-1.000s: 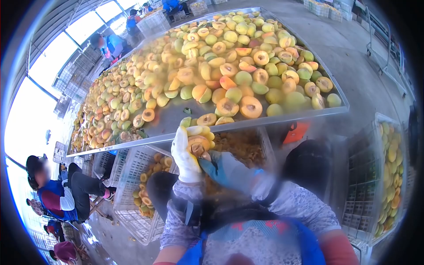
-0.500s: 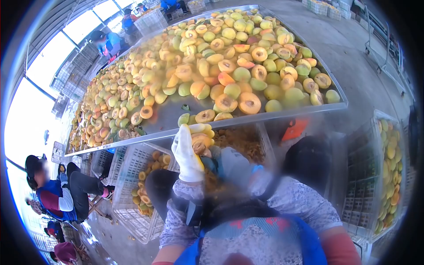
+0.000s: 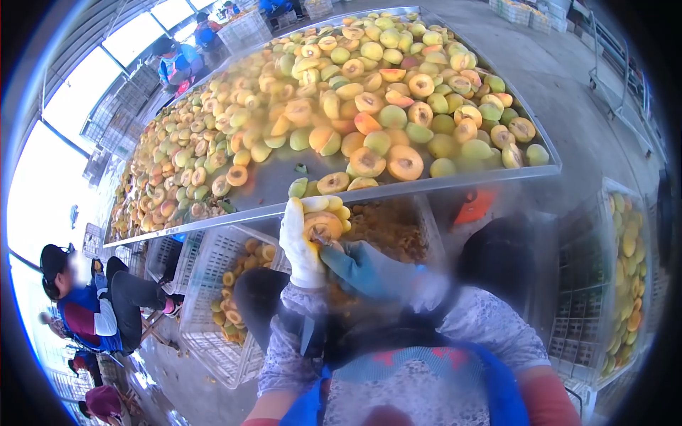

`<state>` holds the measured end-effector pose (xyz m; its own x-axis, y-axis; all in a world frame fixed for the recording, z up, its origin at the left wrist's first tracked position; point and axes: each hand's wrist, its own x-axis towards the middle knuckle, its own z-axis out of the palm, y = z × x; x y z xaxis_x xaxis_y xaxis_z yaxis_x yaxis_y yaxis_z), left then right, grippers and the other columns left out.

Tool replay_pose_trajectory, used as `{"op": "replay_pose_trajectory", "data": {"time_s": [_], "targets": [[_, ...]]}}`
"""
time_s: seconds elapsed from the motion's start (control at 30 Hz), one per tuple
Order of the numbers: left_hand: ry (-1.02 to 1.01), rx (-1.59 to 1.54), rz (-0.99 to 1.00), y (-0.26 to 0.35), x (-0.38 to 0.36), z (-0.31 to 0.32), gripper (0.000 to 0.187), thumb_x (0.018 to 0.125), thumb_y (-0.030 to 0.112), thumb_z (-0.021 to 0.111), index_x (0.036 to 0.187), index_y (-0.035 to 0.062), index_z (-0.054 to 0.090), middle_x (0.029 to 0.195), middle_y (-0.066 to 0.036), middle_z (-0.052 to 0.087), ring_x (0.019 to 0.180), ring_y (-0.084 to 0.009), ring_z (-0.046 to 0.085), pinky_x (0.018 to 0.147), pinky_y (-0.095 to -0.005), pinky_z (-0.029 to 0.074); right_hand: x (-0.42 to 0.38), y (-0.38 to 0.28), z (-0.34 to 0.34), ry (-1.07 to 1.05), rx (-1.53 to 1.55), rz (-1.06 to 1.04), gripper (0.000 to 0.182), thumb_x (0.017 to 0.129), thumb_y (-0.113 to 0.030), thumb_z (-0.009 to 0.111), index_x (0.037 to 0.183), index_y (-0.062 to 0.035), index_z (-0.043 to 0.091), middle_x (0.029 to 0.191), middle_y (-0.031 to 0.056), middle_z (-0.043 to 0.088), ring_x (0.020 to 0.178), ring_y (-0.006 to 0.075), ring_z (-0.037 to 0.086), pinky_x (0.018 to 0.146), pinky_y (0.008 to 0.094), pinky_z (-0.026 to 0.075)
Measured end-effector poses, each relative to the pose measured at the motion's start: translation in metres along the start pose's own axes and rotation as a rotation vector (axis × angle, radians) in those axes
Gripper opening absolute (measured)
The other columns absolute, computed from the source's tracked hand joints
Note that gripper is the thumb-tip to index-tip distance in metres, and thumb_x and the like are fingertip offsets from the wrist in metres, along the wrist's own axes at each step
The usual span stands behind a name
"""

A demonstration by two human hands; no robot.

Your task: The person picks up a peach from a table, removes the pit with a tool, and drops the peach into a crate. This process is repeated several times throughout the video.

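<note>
Station check: grip in order, one contact unconfirmed

Room: a roofed work hall with a grey floor (image 3: 547,85). Bright openings line the left of the frame. A seated person (image 3: 85,305) is at lower left, another person (image 3: 181,67) at upper left.

Surface: a metal tabletop (image 3: 273,186) with a raised rim crosses the upper centre. It carries a thick spread of fruit (image 3: 341,92), many pieces halved with the cut face showing.

Containers: a pale crate (image 3: 199,305) with fruit inside stands left of centre; a second crate (image 3: 579,312) stands at right. An orange object (image 3: 474,206), not identifiable, shows below the rim.

Hands: at centre, just below the rim, the gloved left hand (image 3: 300,248) grasps a fruit half (image 3: 323,226), cut face exposed. The gloved right hand (image 3: 366,270) has its fingers bent at the lower edge of that face. Whether it pinches anything cannot be told; the fingertips are obscured.

Handling, in this inspector's judgement: the left hand should cradle the half from behind without squeezing, since ripe flesh would likely bruise. The right should work at the central hollow with short, shallow strokes, the left fingertips well out of its path.
</note>
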<state>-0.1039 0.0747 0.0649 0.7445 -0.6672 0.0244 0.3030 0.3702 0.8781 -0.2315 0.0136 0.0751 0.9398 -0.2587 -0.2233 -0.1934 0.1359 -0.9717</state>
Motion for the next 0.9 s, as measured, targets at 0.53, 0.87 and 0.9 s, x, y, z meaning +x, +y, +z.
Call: {"op": "replay_pose_trajectory", "data": {"time_s": [0.53,0.87,0.9], "targets": [[-0.223,-0.2,-0.09,-0.001,-0.001,-0.001,0.039,0.104,0.044,0.048,0.101,0.0065,0.06,0.09,-0.015,0.066,0.074,-0.0302,0.065,0.061,-0.0399,0.056,0.014,0.047,-0.009,-0.482,0.644,0.081,0.05,0.105,-0.046,0.051,0.099,0.0006,0.068,0.071,0.0026,0.062,0.064,0.0169,0.057,0.064,0.0347,0.048],[0.088,-0.136,-0.052,0.025,-0.021,0.011,0.038,0.103,0.044,0.05,0.094,0.0092,0.061,0.09,-0.01,0.067,0.077,-0.0262,0.066,0.062,-0.0388,0.056,0.012,0.031,0.004,-0.106,-0.4,-0.366,0.037,0.106,-0.037,0.05,0.109,-0.0052,0.068,0.086,0.0153,0.07,0.078,0.0246,0.066,0.073,0.0362,0.05],[0.067,-0.095,-0.034,0.025,-0.021,0.013,0.037,0.103,0.044,0.05,0.094,0.0094,0.061,0.09,-0.01,0.067,0.076,-0.0261,0.066,0.061,-0.0384,0.056,0.009,0.021,0.006,-0.16,-0.239,-0.232,0.037,0.106,-0.037,0.05,0.109,-0.005,0.068,0.086,0.0146,0.07,0.079,0.0224,0.065,0.073,0.0359,0.049]]}}
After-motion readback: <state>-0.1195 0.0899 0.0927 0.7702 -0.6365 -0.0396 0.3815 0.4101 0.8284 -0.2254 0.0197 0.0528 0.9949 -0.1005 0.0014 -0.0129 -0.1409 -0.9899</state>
